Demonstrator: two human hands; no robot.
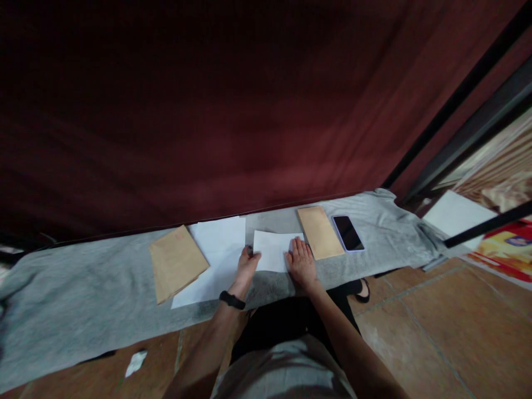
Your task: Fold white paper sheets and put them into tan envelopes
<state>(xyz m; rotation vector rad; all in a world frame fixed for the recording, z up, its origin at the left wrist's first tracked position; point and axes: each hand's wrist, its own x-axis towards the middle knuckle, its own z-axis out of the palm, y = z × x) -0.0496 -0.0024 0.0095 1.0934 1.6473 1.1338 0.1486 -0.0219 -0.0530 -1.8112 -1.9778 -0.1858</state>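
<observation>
A white sheet of paper (272,252), apparently folded, lies crosswise on the grey cloth in front of me. My left hand (246,267), with a black band on its wrist, pinches the paper's left edge, the thumb on top. A small dark spot shows by those fingers; I cannot make out what it is. Flat on the right end of the paper rests my right hand (302,263), fingers stretched out. Just beyond it lies a brown envelope (321,233). Left of my left hand are larger white sheets (224,244), partly covered by a stack of brown envelopes (177,263).
A phone (348,233) with a dark screen lies right of the single envelope. Grey cloth (83,293) covers the long narrow surface, backed by a dark red panel (249,111). A black bar (457,94) slants at the right. White scrap (136,363) lies on the tiled floor.
</observation>
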